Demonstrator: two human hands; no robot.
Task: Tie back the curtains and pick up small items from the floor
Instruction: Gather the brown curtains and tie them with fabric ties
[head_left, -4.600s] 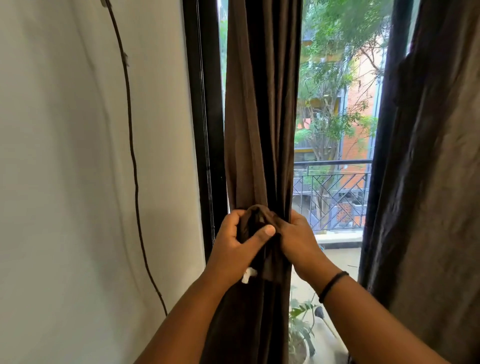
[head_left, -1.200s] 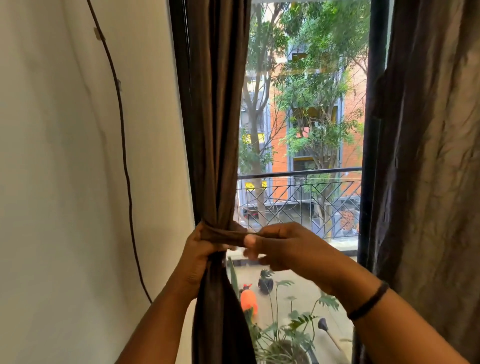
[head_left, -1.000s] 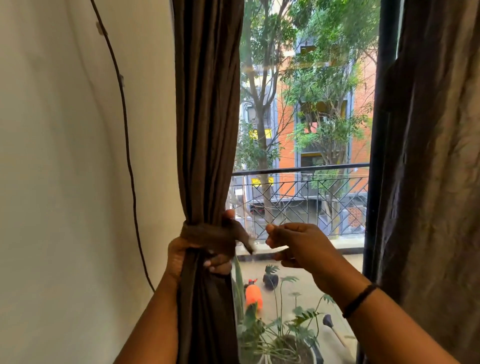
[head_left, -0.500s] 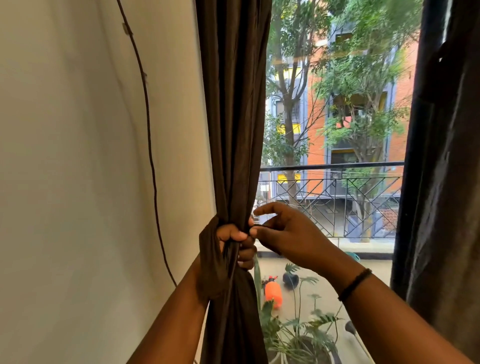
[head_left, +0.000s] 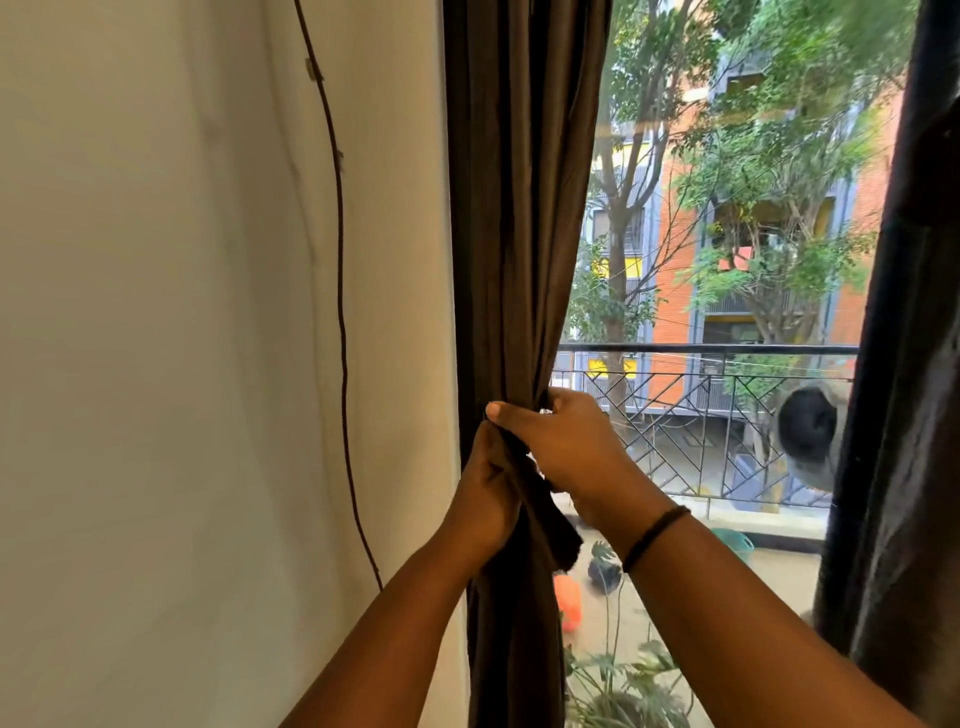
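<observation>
Left hand (head_left: 488, 493) gripped the gathered curtain (head_left: 519, 208) beside the window frame; right hand (head_left: 566, 441) grasped the tieback (head_left: 550, 525) across its front, having closed in from the right since earlier.

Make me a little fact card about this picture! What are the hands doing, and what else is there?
left hand: grips the gathered brown curtain
right hand: fingers curled round the curtain from the window side
tie-back strip: loose end hangs below the hands
tied yet: cannot tell
second curtain: hangs loose at the right
wall: a thin cable runs down it
outside: balcony railing, potted plants, trees
</observation>
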